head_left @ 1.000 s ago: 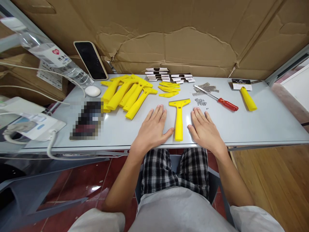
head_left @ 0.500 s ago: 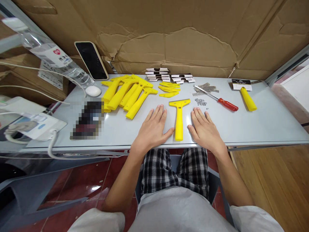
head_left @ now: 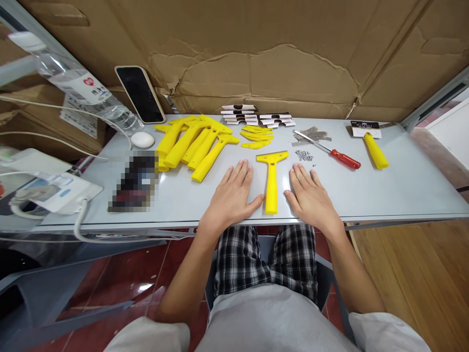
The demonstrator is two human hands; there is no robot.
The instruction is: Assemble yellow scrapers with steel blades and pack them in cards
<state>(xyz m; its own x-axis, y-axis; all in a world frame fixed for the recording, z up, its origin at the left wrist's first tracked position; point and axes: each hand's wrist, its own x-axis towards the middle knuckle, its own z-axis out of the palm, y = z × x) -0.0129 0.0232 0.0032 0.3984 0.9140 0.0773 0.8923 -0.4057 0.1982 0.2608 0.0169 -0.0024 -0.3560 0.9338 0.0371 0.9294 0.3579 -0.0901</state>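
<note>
My left hand (head_left: pixel 235 192) lies flat on the grey table (head_left: pixel 410 190), fingers stretched out and holding nothing. Flat on the same surface, my right hand (head_left: pixel 309 193) has its fingers extended too. Between the two rests a yellow scraper handle (head_left: pixel 271 188), its wide head pointing away from me; neither hand grips it. Just beyond my right fingertips is a small heap of screws (head_left: pixel 304 155), with one screw lying apart. Several more yellow scraper handles (head_left: pixel 205 151) are piled beyond my left hand. Small yellow plastic pieces (head_left: pixel 256 136) lie in the middle.
A red screwdriver (head_left: pixel 345 160) leans over metal blades (head_left: pixel 311 136). Folded cards (head_left: pixel 240 115) stack at the back. Far right lies a yellow scraper (head_left: pixel 375 151) with a black card. On the left are a phone (head_left: pixel 140 94), a water bottle (head_left: pixel 84 88) and a power strip (head_left: pixel 62 190).
</note>
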